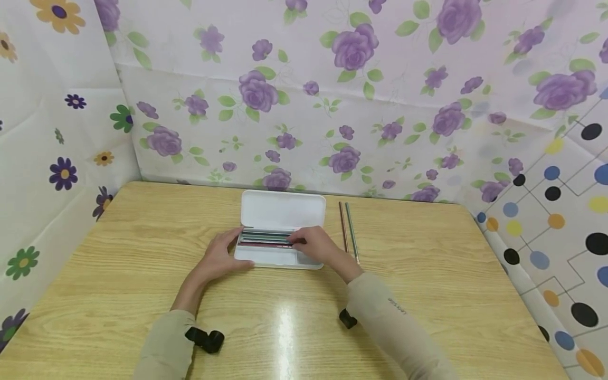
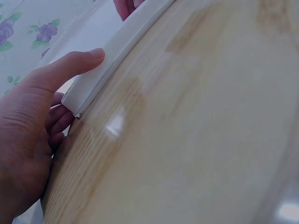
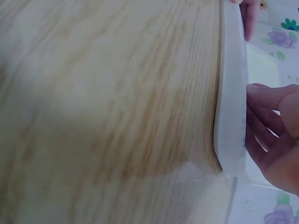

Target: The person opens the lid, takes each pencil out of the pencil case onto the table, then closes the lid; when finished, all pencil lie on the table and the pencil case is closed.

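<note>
A white pencil case (image 1: pixel 273 257) lies open on the table, its lid (image 1: pixel 283 209) leaning back. Several green pencils (image 1: pixel 266 236) and a dark red pencil (image 1: pixel 263 244) lie side by side in it. My left hand (image 1: pixel 220 256) holds the case's left end, thumb at the front edge and fingers round the side; the left wrist view shows this hand (image 2: pixel 28 116) close up. My right hand (image 1: pixel 313 244) reaches inside, its fingertips pinching at the pencils' right ends. In the right wrist view the front wall (image 3: pixel 232 93) partly hides what the right hand (image 3: pixel 275 126) touches.
To the right of the case a red-brown pencil (image 1: pixel 343 227) and a green pencil (image 1: pixel 352 232) lie on the wooden table (image 1: pixel 427 295). Flowered cloth (image 1: pixel 304 105) stands behind the table, with patterned sheets at both sides.
</note>
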Demonstrator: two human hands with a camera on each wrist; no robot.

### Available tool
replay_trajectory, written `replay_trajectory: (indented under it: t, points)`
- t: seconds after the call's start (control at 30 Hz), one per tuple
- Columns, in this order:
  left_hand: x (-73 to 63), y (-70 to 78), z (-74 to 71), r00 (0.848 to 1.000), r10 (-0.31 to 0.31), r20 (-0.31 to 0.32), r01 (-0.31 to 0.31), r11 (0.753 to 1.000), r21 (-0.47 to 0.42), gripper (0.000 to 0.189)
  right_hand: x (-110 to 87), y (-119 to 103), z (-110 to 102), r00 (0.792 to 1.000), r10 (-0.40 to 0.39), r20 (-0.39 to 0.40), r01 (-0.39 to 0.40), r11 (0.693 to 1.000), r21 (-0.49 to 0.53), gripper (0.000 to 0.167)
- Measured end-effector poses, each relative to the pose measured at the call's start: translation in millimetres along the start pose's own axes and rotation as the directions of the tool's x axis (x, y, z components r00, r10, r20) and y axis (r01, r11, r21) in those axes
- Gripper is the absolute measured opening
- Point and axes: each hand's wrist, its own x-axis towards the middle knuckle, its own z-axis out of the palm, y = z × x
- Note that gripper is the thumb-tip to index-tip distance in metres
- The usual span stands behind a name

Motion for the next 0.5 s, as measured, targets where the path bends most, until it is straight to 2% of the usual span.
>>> replay_trajectory:
  t: [0.2, 0.5]
  points:
    - [1.2, 0.4, -0.6, 1.0, 0.008, -0.008, -0.008, 1.0, 0.005, 0.098, 2.4, -2.6, -2.4, 0.999, -0.003, 0.036, 0.004, 1.0, -0.023, 0.018]
    - [0.4, -0.5, 0.4, 1.0, 0.026, -0.008, -0.026, 1.0, 0.012, 0.098, 8.8, -8.1, -4.4, 0.989, 0.065, 0.136, -0.058, 0.997, -0.05, 0.021]
